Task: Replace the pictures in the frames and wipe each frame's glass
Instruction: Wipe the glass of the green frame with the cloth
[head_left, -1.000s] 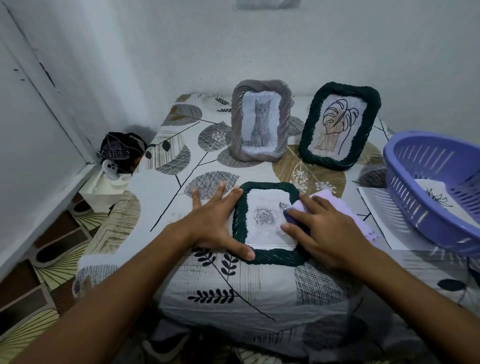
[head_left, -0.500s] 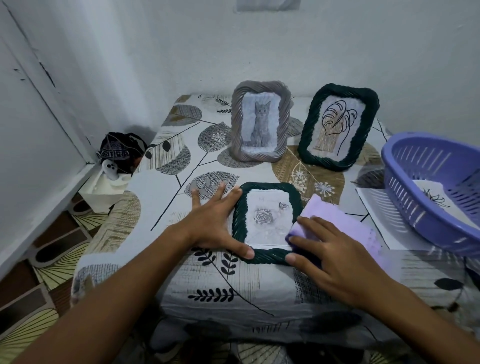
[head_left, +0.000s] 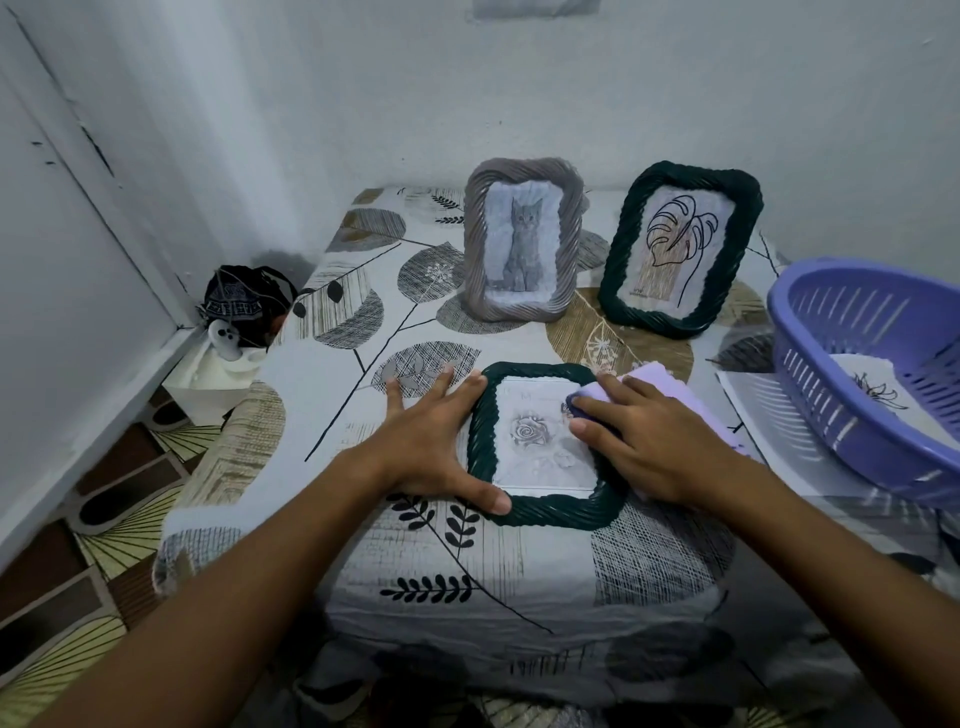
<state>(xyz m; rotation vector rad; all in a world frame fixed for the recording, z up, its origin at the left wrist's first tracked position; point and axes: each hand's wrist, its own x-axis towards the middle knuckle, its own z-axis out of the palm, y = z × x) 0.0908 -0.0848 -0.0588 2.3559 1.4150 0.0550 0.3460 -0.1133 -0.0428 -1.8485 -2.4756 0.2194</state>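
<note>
The right hand (head_left: 644, 441) pressing the purple cloth (head_left: 670, 389) has moved up to the upper right of the flat frame (head_left: 545, 509); the left hand (head_left: 431, 441), fingers spread, stays on its left edge.

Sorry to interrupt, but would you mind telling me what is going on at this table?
A person is wiping the glass of a dark green woven picture frame that lies flat and holds a rose picture. The left hand steadies the frame's left edge, while the right hand presses a lilac cloth on its upper right. A grey woven frame with a cat picture and a dark green woven frame with a leaf drawing stand behind.
</note>
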